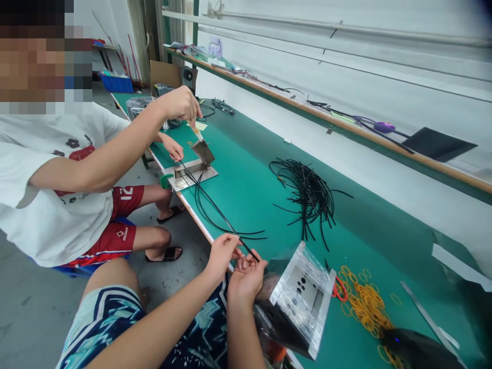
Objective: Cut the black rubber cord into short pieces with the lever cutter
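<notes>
Thin black cables stretch along the green table toward me from a co-worker's hand. My left hand is closed in a pinch around them near their close end. Just to the right, my right hand is palm up, its fingers curled about the cable ends. The co-worker's other hand grips a flat metal blade with a pale handle, tilted over a metal plate fixture. A heap of similar black cables lies farther back on the table.
Right of my hands stands a silver-edged box with small black dots inside. Beyond it are red-handled scissors, yellow rubber bands, a metal ruler and a dark object. A long shelf runs above the table.
</notes>
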Demonstrator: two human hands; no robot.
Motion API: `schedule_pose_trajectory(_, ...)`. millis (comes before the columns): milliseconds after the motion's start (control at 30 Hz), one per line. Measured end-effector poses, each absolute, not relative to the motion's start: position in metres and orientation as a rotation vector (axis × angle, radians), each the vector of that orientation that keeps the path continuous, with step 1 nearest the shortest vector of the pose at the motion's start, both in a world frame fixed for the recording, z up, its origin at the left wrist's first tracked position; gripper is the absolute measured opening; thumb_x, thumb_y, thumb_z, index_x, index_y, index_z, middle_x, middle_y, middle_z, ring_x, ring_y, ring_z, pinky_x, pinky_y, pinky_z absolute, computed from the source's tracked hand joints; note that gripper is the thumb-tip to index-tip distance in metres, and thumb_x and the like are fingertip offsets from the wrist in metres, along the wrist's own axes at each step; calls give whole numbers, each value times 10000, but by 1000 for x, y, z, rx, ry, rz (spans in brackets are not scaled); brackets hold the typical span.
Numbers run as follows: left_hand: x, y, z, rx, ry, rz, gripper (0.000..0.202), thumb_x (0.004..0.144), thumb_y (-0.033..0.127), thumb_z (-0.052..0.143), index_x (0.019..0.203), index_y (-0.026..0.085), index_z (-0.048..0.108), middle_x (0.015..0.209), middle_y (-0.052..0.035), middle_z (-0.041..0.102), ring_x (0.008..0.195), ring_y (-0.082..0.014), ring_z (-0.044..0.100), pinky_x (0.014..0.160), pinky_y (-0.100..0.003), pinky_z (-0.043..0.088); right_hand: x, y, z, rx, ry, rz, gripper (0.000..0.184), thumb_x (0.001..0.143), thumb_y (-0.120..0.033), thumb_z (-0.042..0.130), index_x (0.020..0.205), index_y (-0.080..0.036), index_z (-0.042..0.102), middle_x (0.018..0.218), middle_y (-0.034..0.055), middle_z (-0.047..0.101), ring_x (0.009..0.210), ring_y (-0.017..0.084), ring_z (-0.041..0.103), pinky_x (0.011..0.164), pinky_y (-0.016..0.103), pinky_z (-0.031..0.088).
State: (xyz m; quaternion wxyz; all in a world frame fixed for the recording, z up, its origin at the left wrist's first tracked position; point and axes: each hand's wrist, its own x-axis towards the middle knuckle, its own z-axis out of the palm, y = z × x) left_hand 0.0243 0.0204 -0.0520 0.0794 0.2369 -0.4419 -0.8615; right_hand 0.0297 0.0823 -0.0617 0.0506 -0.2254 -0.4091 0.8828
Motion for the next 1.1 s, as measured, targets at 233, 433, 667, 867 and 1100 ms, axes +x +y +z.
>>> schedule_pose_trajectory(233, 25, 19, -67, 690, -1531, -2463, 316, 755, 457, 653, 758, 141, 634, 764, -58, 684, 494, -90, 561, 490, -224, 510, 30, 82, -68, -692, -1224, 2668, 426, 834, -608, 456, 926, -201, 541, 657, -65, 377, 512, 84, 316, 531, 267, 306)
schedule_pose_trajectory(433, 19, 15, -80, 823, -1553, -2463, 267, 776, 414, 626, 759, 150, 588, 719, -30, 661, 417, -84, 560, 430, -219, 499, 29, 80, -59, -775, -1085, 2707, 383, 873, -546, 431, 947, -191, 554, 672, -62, 386, 494, 72, 290, 526, 264, 294)
schedule_pose_trajectory(667, 13, 11, -74, 953, -1573, -2489, 167, 814, 322, 578, 791, 160, 550, 712, -26, 659, 378, -90, 556, 399, -223, 488, 27, 81, -57, -800, -1073, 2700, 353, 876, -530, 426, 914, -199, 542, 681, -64, 372, 481, 69, 278, 497, 265, 267)
schedule_pose_trajectory(867, 12, 12, -74, 990, -1612, -2509, 110, 825, 275, 527, 799, 168, 532, 706, -30, 674, 356, -98, 555, 373, -220, 487, 27, 86, -61, -730, -1224, 2639, 353, 859, -557, 442, 902, -217, 524, 676, -65, 371, 478, 73, 283, 490, 268, 271)
schedule_pose_trajectory(1100, 14, 13, -69, 1034, -1628, -2510, 126, 821, 296, 529, 785, 176, 523, 795, -62, 714, 341, -96, 555, 347, -210, 474, 28, 87, -56, -809, -1159, 2659, 307, 893, -488, 431, 893, -205, 550, 665, -64, 407, 460, 70, 286, 485, 265, 277)
